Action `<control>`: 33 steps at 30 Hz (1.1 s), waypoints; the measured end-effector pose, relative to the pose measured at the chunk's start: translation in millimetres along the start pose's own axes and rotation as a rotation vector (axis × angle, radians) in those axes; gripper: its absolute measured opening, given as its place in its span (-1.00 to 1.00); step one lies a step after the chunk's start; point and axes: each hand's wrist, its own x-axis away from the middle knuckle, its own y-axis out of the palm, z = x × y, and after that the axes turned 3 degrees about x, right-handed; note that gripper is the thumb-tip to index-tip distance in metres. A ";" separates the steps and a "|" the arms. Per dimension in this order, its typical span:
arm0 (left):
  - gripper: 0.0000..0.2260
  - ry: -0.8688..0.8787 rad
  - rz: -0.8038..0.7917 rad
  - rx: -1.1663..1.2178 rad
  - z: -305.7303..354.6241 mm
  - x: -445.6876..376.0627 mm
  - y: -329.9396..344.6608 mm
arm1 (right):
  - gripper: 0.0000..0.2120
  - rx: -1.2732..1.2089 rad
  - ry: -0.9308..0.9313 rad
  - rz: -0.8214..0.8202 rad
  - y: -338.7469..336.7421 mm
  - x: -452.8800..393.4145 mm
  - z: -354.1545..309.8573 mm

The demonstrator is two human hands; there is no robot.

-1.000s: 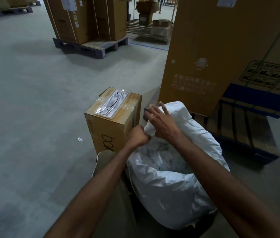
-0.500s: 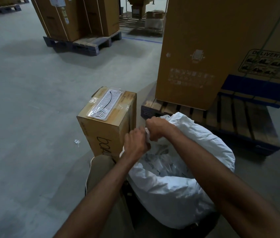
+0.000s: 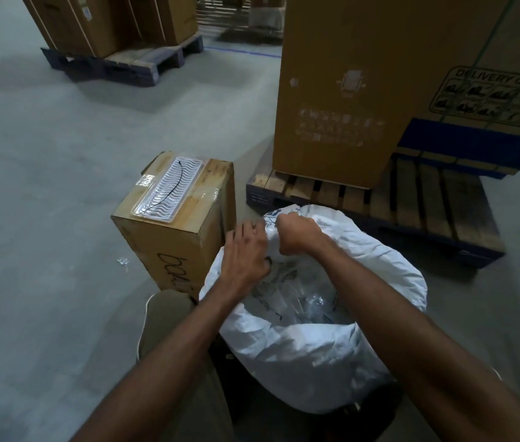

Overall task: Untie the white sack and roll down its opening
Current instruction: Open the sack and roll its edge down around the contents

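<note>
1. While the white sack (image 3: 312, 320) stands on the floor just in front of you, between the small taped carton (image 3: 172, 224) and the wooden pallet (image 3: 405, 199), its mouth is already gaping, so the tie looks undone and the rolling-down step is what remains.
2. Your right hand (image 3: 297, 234) is clenched in a fist around the far edge of the rim, bunching the fabric there.
3. Your left hand (image 3: 245, 250) lies on the near-left rim with fingers bent over the cloth; whether they truly pinch it you cannot tell from here.
4. If you pull with the right fist alone, the rim will likely fold unevenly and the sack could lean toward the pallet.
5. The clear plastic packets (image 3: 300, 301) inside sit near the opening; a sharp tug outward could tip some over the edge.
6. The woven fabric looks slippery, so a loose left grip may let the cuff spring back up.
</note>
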 end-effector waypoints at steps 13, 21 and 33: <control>-0.46 -0.152 -0.489 0.462 -30.0 -39.0 -9.0 | -0.71 -0.037 0.025 0.202 31.0 5.9 19.2; -0.60 0.014 -0.122 0.062 25.2 -34.6 10.0 | -0.47 -0.193 0.064 -0.104 5.1 -8.5 23.7; -0.29 0.181 -0.173 0.029 25.9 -65.2 17.2 | -0.70 -0.205 0.207 0.023 24.6 7.6 60.2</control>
